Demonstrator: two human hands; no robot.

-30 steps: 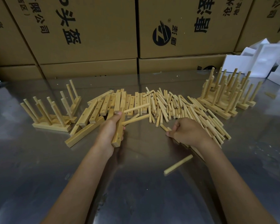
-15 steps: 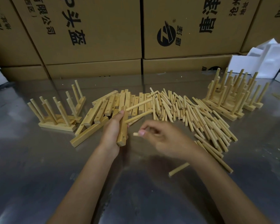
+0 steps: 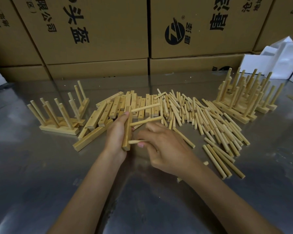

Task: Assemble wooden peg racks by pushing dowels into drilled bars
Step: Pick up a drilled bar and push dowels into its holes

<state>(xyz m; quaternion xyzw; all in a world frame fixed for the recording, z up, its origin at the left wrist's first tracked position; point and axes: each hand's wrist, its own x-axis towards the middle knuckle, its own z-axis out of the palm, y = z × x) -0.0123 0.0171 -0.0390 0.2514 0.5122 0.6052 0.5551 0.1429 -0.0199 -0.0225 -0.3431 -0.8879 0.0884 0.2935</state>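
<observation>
Wooden bar (image 3: 126, 130) in left grip (image 3: 116, 132), right grip (image 3: 161, 149) pinching dowel (image 3: 135, 141) (cartons (image 3: 98, 29) printed 头盔)

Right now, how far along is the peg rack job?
Done: finished racks on the left and right. In hand: the left hand grips a bar with two dowels in; the right hand pinches a third dowel at it. Left: many loose bars and dowels.

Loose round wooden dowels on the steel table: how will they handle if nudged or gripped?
The loose round wooden dowels look stiff and light. Being cylindrical on the smooth, shiny steel table, they would probably roll when nudged sideways. Piled crosswise, moving one likely shifts its neighbours.
</observation>
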